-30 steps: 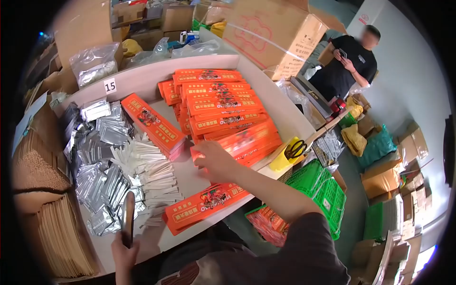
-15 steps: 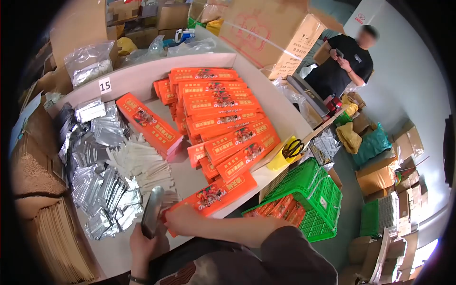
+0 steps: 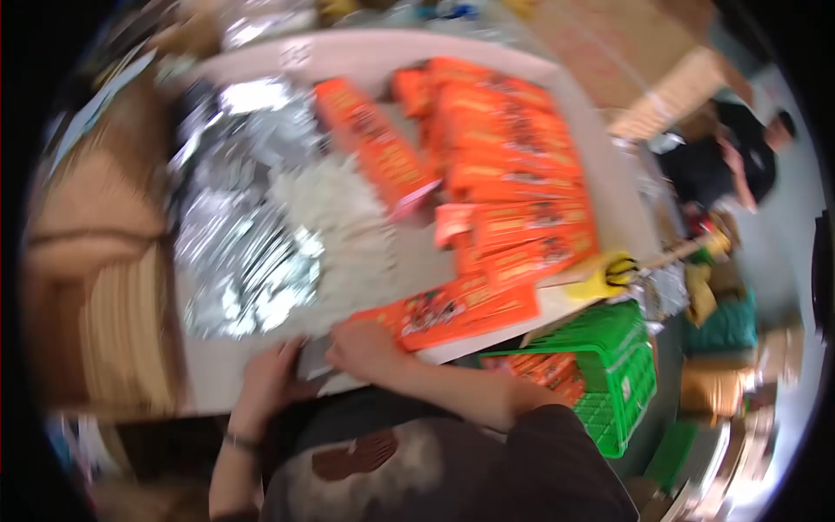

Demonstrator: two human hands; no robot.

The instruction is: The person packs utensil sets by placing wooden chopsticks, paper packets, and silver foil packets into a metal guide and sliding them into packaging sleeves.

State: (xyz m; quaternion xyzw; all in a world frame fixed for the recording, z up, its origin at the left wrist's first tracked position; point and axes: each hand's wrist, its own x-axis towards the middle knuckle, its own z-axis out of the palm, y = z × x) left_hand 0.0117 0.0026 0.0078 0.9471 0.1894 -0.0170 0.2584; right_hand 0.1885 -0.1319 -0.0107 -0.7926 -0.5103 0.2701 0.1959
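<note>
Tabletop point(image 3: 420, 257) lies open between white strips point(image 3: 341, 230) and orange packets point(image 3: 513, 148); yellow holder point(image 3: 593, 282) obstructs near-right corner.

Head-worn view, facing forward, downward, close

- yellow cup point(image 3: 588, 282) with scissors point(image 3: 623, 271) in it
- large carton point(image 3: 600, 65), top right, blurred
- person in black point(image 3: 748, 170), right of the carton
- teal bag point(image 3: 729, 324), right side, below the person
- brown sheets point(image 3: 130, 339), packed together at far left

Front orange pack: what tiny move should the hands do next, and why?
Perhaps the right hand should close on the left end of the front orange pack, because it's right at that end. The left hand is close by, but blur hides its grip.
</note>
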